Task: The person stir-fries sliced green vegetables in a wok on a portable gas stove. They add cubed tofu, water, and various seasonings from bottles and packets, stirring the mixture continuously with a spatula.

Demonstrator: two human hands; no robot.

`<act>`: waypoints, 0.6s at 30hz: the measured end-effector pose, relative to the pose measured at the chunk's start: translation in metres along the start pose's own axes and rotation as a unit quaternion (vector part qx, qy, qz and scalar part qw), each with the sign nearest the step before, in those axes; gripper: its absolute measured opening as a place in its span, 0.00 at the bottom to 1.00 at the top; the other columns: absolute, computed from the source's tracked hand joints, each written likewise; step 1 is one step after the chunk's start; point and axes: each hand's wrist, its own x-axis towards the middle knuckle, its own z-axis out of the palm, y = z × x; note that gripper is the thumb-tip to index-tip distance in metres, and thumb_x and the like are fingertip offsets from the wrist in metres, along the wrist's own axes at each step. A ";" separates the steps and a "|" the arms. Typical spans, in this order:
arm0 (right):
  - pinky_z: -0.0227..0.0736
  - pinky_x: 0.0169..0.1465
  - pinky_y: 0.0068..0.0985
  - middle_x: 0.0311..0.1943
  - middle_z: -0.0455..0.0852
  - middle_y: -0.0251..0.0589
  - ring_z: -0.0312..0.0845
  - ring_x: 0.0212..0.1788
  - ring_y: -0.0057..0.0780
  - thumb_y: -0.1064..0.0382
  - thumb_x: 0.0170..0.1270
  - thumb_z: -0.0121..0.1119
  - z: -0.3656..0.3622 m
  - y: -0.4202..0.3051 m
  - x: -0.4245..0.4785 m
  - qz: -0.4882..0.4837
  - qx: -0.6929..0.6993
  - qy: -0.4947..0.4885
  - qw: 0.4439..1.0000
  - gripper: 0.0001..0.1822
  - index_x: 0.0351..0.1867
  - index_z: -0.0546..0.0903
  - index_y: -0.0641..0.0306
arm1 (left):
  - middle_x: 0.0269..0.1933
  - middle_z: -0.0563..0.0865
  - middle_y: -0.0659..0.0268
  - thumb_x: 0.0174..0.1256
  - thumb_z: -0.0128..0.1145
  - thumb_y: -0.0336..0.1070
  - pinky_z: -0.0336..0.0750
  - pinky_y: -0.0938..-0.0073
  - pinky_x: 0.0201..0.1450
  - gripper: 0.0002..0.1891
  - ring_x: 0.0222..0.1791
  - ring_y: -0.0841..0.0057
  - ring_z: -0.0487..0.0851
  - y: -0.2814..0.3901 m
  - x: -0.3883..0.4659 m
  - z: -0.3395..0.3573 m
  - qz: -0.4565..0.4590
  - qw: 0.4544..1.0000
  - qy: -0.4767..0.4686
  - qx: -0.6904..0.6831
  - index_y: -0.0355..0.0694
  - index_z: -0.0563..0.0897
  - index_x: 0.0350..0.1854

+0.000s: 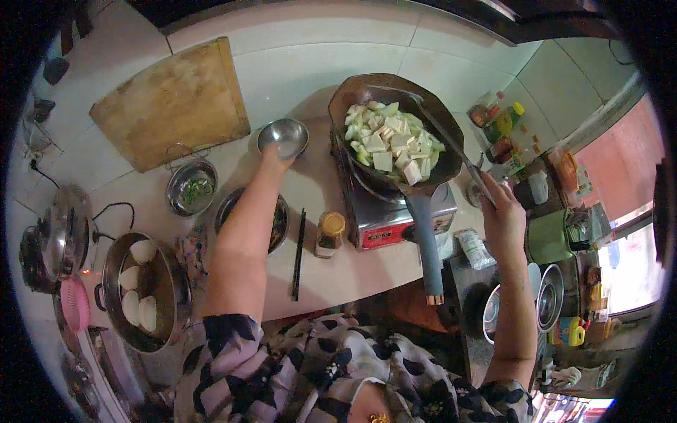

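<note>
My left hand (276, 154) grips the near rim of a small metal bowl (283, 135) by the tiled wall. In my right hand (502, 206) is the handle of a long metal spatula (455, 140), whose far end rests inside a wok (449, 164). White tofu pieces (399, 141) lie on pale green sliced vegetables (354, 129) in the wok, which sits on a portable gas stove (381, 224). Its grey handle (423, 238) points toward me. Between my arms are a glass jar with a yellow lid (331, 232) and black chopsticks (299, 254).
A wooden cutting board (174, 106) leans on the wall. Chopped green herbs (197, 189) fill part of a metal bowl. A dark bowl (280, 227) lies partly under my left forearm. At left, a pot (177, 306) holds white buns. Bottles (497, 127) line the right side.
</note>
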 end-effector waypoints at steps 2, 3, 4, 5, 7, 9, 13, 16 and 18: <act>0.72 0.47 0.35 0.44 0.81 0.48 0.78 0.44 0.47 0.69 0.57 0.55 0.009 -0.001 0.000 -0.040 -0.038 0.007 0.998 0.20 0.53 0.77 0.55 | 0.56 0.73 0.57 0.55 0.59 0.35 0.69 0.57 0.54 0.26 0.52 0.58 0.73 0.015 -0.014 0.001 0.033 0.997 -0.043 -0.050 0.42 0.68 0.58; 0.73 0.47 0.35 0.46 0.81 0.47 0.78 0.45 0.45 0.68 0.57 0.55 0.009 -0.007 0.000 -0.048 -0.063 0.000 0.997 0.21 0.55 0.76 0.52 | 0.57 0.72 0.57 0.56 0.59 0.35 0.69 0.57 0.54 0.26 0.54 0.60 0.72 0.023 -0.016 -0.004 0.062 0.991 -0.093 -0.076 0.40 0.68 0.58; 0.74 0.47 0.35 0.47 0.80 0.45 0.77 0.46 0.44 0.67 0.58 0.54 0.012 -0.012 -0.002 -0.044 -0.089 -0.009 0.995 0.22 0.56 0.74 0.49 | 0.57 0.72 0.57 0.56 0.58 0.35 0.69 0.58 0.54 0.26 0.55 0.62 0.71 0.024 -0.029 -0.006 0.085 0.982 -0.143 -0.088 0.39 0.67 0.58; 0.75 0.47 0.35 0.48 0.80 0.44 0.77 0.48 0.43 0.67 0.58 0.54 0.016 -0.015 -0.005 -0.040 -0.115 -0.018 0.992 0.24 0.58 0.73 0.46 | 0.56 0.72 0.57 0.57 0.57 0.34 0.69 0.59 0.55 0.25 0.54 0.64 0.71 0.020 -0.045 -0.012 0.139 0.982 -0.112 -0.054 0.38 0.67 0.58; 0.74 0.50 0.35 0.51 0.78 0.47 0.75 0.51 0.44 0.68 0.59 0.49 0.029 -0.018 -0.009 -0.040 -0.167 -0.052 0.984 0.25 0.61 0.69 0.50 | 0.54 0.72 0.57 0.59 0.55 0.32 0.68 0.62 0.56 0.24 0.54 0.67 0.71 0.027 -0.140 -0.010 0.253 0.966 -0.052 0.010 0.35 0.66 0.58; 0.73 0.51 0.36 0.53 0.76 0.49 0.74 0.52 0.45 0.69 0.59 0.47 0.036 -0.025 -0.011 -0.056 -0.182 -0.058 0.980 0.26 0.61 0.68 0.54 | 0.47 0.76 0.62 0.61 0.53 0.30 0.69 0.69 0.54 0.16 0.48 0.73 0.74 0.017 -0.187 -0.039 0.352 0.932 -0.081 0.035 0.36 0.72 0.52; 0.72 0.52 0.36 0.53 0.75 0.52 0.73 0.53 0.47 0.69 0.56 0.49 0.035 -0.041 -0.016 -0.047 -0.112 -0.102 0.987 0.26 0.60 0.68 0.59 | 0.44 0.77 0.67 0.63 0.50 0.27 0.72 0.77 0.48 0.09 0.45 0.78 0.75 -0.027 -0.268 -0.104 0.442 0.886 -0.074 0.116 0.37 0.75 0.45; 0.72 0.52 0.37 0.53 0.75 0.54 0.74 0.51 0.48 0.70 0.54 0.51 0.032 -0.040 -0.019 -0.075 -0.074 -0.112 0.988 0.28 0.60 0.68 0.60 | 0.41 0.77 0.69 0.64 0.46 0.24 0.74 0.76 0.44 0.07 0.44 0.81 0.75 -0.067 -0.290 -0.156 0.442 0.858 -0.113 0.236 0.38 0.75 0.42; 0.70 0.52 0.38 0.54 0.75 0.53 0.73 0.52 0.51 0.74 0.51 0.51 0.035 -0.038 -0.021 -0.113 -0.034 -0.090 0.989 0.28 0.59 0.70 0.64 | 0.38 0.78 0.68 0.64 0.47 0.25 0.75 0.77 0.35 0.08 0.39 0.80 0.78 -0.101 -0.294 -0.185 0.357 0.909 -0.112 0.182 0.41 0.75 0.42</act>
